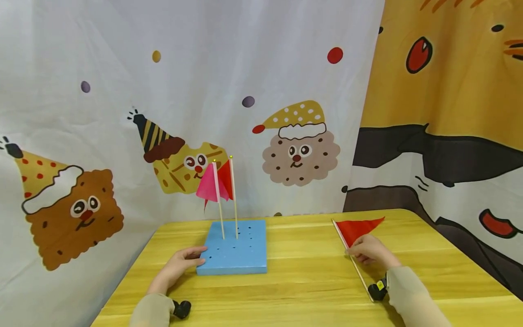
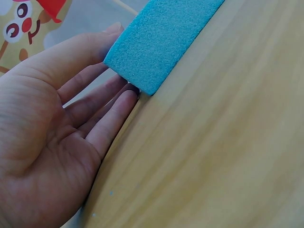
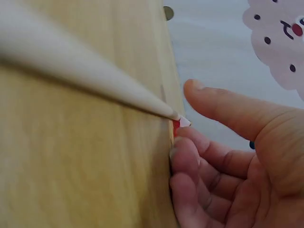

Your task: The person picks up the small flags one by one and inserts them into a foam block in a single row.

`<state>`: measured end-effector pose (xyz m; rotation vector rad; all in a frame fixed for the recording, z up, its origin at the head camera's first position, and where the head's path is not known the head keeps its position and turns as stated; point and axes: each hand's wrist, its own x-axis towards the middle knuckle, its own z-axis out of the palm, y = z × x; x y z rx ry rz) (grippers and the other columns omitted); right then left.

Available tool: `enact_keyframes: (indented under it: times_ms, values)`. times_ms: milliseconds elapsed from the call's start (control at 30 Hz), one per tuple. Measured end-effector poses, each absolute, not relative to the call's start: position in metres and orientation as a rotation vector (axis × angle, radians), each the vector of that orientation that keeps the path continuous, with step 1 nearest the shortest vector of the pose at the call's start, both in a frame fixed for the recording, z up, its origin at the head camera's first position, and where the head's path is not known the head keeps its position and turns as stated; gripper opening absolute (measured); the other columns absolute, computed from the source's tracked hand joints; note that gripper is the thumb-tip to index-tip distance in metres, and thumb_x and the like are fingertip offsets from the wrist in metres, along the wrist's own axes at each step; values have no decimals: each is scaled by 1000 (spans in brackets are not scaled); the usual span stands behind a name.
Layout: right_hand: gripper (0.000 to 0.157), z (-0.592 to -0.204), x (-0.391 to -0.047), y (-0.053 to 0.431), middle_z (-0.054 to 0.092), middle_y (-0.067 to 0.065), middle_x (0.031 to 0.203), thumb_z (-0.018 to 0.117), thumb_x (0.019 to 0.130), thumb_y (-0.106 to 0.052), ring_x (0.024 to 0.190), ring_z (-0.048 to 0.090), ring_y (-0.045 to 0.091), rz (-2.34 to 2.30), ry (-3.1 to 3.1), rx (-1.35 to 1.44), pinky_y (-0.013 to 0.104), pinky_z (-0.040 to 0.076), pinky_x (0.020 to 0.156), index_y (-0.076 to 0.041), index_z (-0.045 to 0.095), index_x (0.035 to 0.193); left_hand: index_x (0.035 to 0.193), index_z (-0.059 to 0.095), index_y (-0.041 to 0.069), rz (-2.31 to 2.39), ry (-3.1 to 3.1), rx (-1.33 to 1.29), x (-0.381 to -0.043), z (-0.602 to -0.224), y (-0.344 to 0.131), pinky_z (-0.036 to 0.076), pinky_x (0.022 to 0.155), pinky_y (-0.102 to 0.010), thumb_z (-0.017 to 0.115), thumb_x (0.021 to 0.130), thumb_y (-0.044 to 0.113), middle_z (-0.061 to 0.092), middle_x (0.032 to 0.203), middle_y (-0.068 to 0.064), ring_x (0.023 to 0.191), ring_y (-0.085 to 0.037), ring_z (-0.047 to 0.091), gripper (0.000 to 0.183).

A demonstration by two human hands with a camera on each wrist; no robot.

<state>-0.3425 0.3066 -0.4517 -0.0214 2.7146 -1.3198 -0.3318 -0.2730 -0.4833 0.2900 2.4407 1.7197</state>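
A blue foam block [image 1: 251, 261] with small holes lies on the table. A pink flag [image 1: 207, 186] and a red flag [image 1: 226, 177] stand upright in it on thin sticks. My left hand [image 1: 180, 265] touches the block's left edge; its fingers are fairly straight, and the thumb lies against the upper edge in the left wrist view. To the right, a red triangular flag [image 1: 355, 229] lies on the table, its stick [image 1: 361, 279] slanting toward me. My right hand [image 1: 372, 250] is at this flag, with thumb and fingers apart around the stick in the right wrist view.
The yellow wood-grain table [image 1: 302, 290] ends at a back edge close to a white curtain [image 1: 196, 59] printed with cartoon biscuits. Another patterned curtain [image 1: 445, 91] hangs at the right. The two standing flags rise above the block's back left part.
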Motion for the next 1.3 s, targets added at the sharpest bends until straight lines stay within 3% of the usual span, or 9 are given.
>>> enact_keyframes:
  times_ms: [133,300,533,667,900,1167,1300]
  values:
    - [42,-452,-342,303,32,-3,43,77,66,-27,38,30,10,-1150,2821,-64,19,25,34,-11,43,47,125,52,13,1729,2437,290,-331,-484,-273,37,90,-46,67,78,29,46,127,-11,112,-28,45,52]
    - [46,-452,-341,299,29,-4,40,77,65,-20,36,27,10,-1078,2890,-60,18,23,32,-12,37,43,125,52,13,1727,2429,298,-330,-483,-273,38,90,-45,67,78,29,46,127,-11,111,-28,46,52]
    - [38,-451,-340,294,35,-2,41,75,65,-17,35,35,12,-1050,2945,25,24,38,34,-9,45,44,125,51,12,1724,2430,300,-328,-480,-272,37,91,-46,67,78,28,46,127,-11,112,-28,45,52]
    - [35,-450,-340,293,35,-1,40,72,66,-14,35,36,13,-1094,2929,43,25,39,34,-8,44,44,125,52,13,1713,2442,297,-329,-480,-272,37,91,-46,66,79,29,46,127,-11,112,-28,45,51]
    - [20,-446,-341,293,53,8,52,66,71,-13,42,53,20,-1245,2843,120,33,49,42,-2,57,58,123,54,17,1713,2442,269,-333,-480,-273,39,90,-42,68,77,32,48,126,-7,110,-26,47,50]
    - [11,-447,-340,292,54,8,57,65,72,-10,45,55,20,-1313,2796,120,34,50,44,0,61,71,124,53,15,1724,2423,269,-331,-480,-273,39,90,-43,67,77,30,46,127,-9,111,-26,47,51]
    - [15,-447,-340,291,54,10,60,64,73,-9,46,55,20,-1338,2783,120,34,50,45,3,61,82,125,52,12,1738,2410,288,-330,-481,-273,39,90,-43,67,78,29,45,128,-11,111,-27,47,52]
